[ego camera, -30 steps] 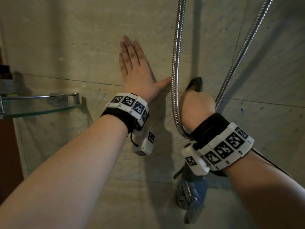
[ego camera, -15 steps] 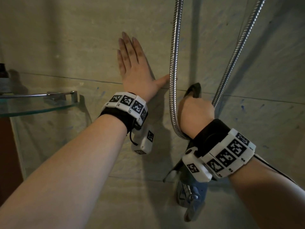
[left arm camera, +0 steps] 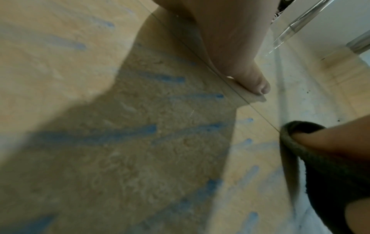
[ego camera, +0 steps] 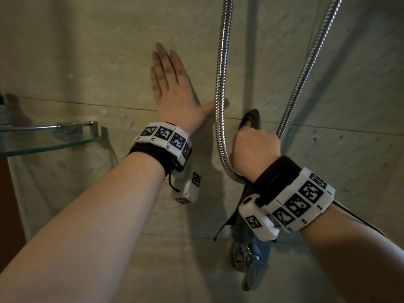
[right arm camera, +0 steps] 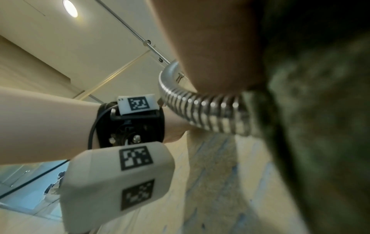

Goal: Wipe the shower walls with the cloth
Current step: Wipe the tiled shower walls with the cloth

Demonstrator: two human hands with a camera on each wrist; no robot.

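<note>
Cloth has slid lower down the wall between the hose loops, bunched in my right hand; my left hand stays flat, so wiping continues.

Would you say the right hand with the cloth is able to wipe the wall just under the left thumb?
Probably yes: the right hand holds the cloth beside the left hand, though the shower hose hangs between them.

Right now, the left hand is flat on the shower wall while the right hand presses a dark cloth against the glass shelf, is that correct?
Not quite: in the head view the right hand presses the dark cloth against the shower wall between the hose strands, not the glass shelf. The left hand is flat.
</note>
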